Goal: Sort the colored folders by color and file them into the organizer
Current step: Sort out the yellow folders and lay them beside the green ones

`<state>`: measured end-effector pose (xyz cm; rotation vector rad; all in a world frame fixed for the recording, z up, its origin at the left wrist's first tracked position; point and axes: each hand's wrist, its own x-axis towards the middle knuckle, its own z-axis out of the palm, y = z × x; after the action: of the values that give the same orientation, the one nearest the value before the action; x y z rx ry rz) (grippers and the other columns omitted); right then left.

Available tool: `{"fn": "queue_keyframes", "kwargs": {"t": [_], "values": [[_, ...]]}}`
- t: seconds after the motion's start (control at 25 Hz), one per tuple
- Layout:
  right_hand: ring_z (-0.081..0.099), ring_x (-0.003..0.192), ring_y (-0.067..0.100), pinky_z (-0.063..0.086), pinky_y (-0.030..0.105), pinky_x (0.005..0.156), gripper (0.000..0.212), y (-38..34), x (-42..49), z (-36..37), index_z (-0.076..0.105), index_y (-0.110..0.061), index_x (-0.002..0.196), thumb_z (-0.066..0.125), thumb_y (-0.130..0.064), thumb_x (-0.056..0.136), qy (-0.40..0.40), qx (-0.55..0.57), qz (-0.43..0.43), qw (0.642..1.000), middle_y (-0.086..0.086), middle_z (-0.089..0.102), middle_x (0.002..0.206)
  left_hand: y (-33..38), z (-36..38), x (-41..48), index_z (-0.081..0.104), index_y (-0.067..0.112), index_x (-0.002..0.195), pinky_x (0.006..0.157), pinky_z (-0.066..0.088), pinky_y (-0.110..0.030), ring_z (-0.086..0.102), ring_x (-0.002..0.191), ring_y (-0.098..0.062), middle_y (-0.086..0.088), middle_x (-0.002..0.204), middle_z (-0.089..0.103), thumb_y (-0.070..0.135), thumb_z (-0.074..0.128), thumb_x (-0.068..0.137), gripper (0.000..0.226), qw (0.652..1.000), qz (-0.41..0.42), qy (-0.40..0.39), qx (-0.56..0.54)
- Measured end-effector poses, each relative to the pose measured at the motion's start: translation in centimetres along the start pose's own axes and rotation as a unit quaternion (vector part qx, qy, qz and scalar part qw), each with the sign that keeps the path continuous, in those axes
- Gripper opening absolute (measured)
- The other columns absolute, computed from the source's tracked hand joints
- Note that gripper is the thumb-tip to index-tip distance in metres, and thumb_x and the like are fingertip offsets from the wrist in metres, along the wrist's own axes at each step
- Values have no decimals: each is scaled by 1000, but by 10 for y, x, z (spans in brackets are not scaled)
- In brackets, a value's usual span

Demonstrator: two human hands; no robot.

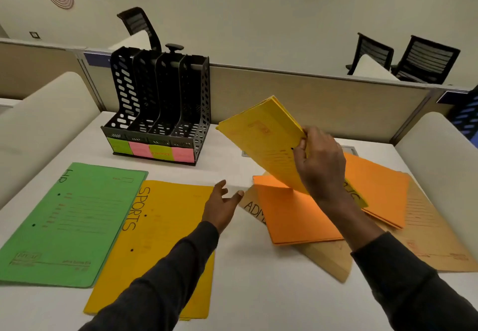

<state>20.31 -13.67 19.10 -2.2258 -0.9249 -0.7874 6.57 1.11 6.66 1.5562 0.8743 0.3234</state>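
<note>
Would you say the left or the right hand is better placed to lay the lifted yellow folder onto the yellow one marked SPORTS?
Right, probably. The right hand already grips the lifted yellow folder; the left hand is open and empty beside the SPORTS folder.

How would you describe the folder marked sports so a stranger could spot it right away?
Start at the black organizer at the back of the white desk. In front of it two folders lie flat side by side. The sports folder is the yellow one, right of the green folder, with SPORTS handwritten along its left edge.
</note>
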Motion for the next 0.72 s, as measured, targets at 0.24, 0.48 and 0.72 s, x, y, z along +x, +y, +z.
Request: {"fn": "queue_keyframes", "kwargs": {"t": [0.24,0.48,0.72], "values": [[55,63,20,46,40,51,17,-27,35,-27,62,-16,108,47,-19,101,-44,277,160,946,11,64,82,23,-45,-5,42,26,142,94,51,-43,54,111,-21,-8,138,53,40,67,89,60,998,42,30,-38],[65,90,40,55,57,76,22,-54,40,-26,63,-20,117,48,-20,102,-118,338,175,917,14,71,102,53,-97,-24,22,14,153,110,36,-48,35,139,-31,-14,152,32,37,68,89,82,952,217,211,49],[57,99,19,46,32,82,33,-117,26,-6,59,-21,131,50,-17,100,-199,127,-102,966,3,66,115,117,-136,-54,27,12,153,117,16,-58,18,149,-35,-18,159,24,51,58,83,85,698,486,299,432]]}}
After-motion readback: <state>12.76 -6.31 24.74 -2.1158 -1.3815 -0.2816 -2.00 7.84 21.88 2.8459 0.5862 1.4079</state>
